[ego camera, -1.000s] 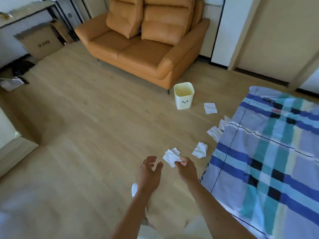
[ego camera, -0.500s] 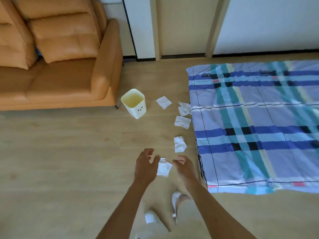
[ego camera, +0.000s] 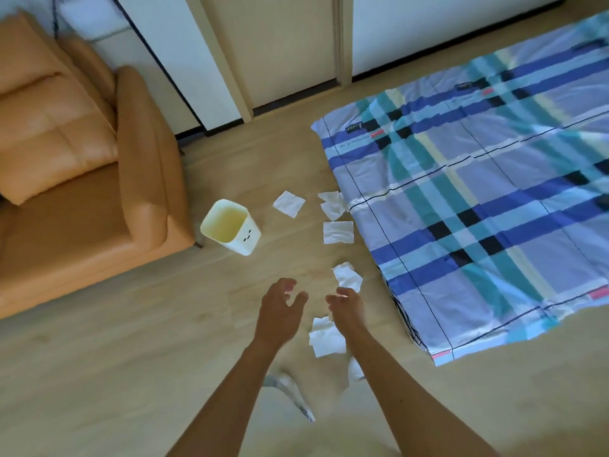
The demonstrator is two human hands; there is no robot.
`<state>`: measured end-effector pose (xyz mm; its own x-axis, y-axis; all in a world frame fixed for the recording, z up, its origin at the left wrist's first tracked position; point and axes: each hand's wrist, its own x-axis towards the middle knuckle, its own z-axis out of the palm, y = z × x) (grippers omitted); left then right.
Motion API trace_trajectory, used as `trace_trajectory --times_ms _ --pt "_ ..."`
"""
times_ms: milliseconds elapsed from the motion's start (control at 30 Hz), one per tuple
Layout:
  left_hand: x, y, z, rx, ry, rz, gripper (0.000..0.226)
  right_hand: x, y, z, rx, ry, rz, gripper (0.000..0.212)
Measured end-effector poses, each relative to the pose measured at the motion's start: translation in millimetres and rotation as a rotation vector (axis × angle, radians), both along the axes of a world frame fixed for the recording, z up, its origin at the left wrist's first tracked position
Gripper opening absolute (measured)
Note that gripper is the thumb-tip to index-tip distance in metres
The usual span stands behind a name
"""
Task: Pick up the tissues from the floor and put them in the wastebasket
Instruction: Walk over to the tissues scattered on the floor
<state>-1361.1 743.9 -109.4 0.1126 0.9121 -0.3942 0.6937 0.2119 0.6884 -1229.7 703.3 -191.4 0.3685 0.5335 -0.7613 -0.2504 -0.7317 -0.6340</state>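
Observation:
Several white tissues lie on the wooden floor along the left edge of a plaid blanket. The nearest tissue (ego camera: 326,338) lies between my forearms, just below my right hand (ego camera: 344,308). A crumpled tissue (ego camera: 346,276) lies just beyond that hand's fingertips. Farther off lie a flat tissue (ego camera: 338,232), another tissue (ego camera: 332,205) and a square tissue (ego camera: 289,203). The pale yellow wastebasket (ego camera: 230,227) stands upright and looks empty, beside the sofa's arm. My left hand (ego camera: 280,311) hovers with its fingers spread. Both hands hold nothing.
An orange sofa (ego camera: 82,179) fills the left side. A blue and teal plaid blanket (ego camera: 487,206) covers the floor on the right. A closed door and white walls run along the back. My feet in white socks (ego camera: 354,369) show below my arms.
The view has swung right and tilted down. The tissue that was between my fingertips now lies on the floor below my right hand, and both hands have moved toward the crumpled tissue.

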Motion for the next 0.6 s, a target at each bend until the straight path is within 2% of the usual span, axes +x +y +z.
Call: trace_trajectory --times_ms 133,433,600 --pt "9.5 56.3 -11.0 -0.026 0.031 -0.160 0.034 -1.7 23.8 -8.0 -0.002 -0.012 -0.142 0.047" --pt "22.0 222.8 -51.7 -0.080 0.042 -0.672 0.040 -13.5 96.7 -42.4 -0.045 -0.186 -0.589 0.041" --pt "5.5 277.1 -109.5 -0.135 0.054 -0.865 0.041 -60.0 142.9 -90.8 -0.116 -0.192 -0.726 0.046"
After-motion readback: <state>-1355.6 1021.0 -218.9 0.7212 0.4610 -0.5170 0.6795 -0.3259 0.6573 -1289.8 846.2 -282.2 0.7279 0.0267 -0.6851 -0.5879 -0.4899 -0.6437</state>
